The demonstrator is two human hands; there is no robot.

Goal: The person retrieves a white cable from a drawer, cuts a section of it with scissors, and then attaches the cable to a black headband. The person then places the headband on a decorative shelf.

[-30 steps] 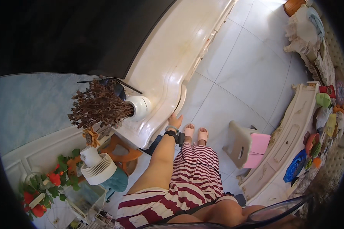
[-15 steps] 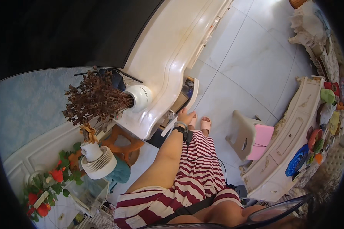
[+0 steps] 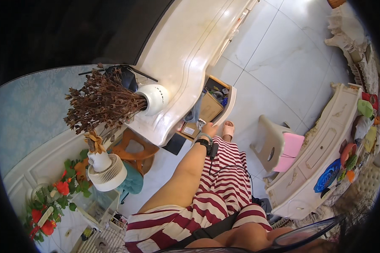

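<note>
My left hand (image 3: 208,130) is at the near end of a cream drawer front (image 3: 231,103), its fingers closed over the panel's edge. The drawer stands pulled out from a long glossy cream cabinet (image 3: 177,63). Inside lie a brown cardboard box (image 3: 210,108), a smaller carton (image 3: 190,130) with a white label, and a jumble of small items (image 3: 218,93) too cluttered to tell apart. A dark strap with a small device (image 3: 207,147) sits on my left wrist. My right hand is out of view.
A white vase (image 3: 157,100) of dried brown flowers (image 3: 105,101) stands at the cabinet's near end, below a large black screen (image 3: 71,38). To the right are a beige stool (image 3: 266,141) with a pink piece and a cream dresser (image 3: 308,168). A white fan-like device (image 3: 107,173) is at left.
The drawer has come farther out toward the right, showing more of its boxes and small items. My left hand has moved slightly right with the drawer front.
</note>
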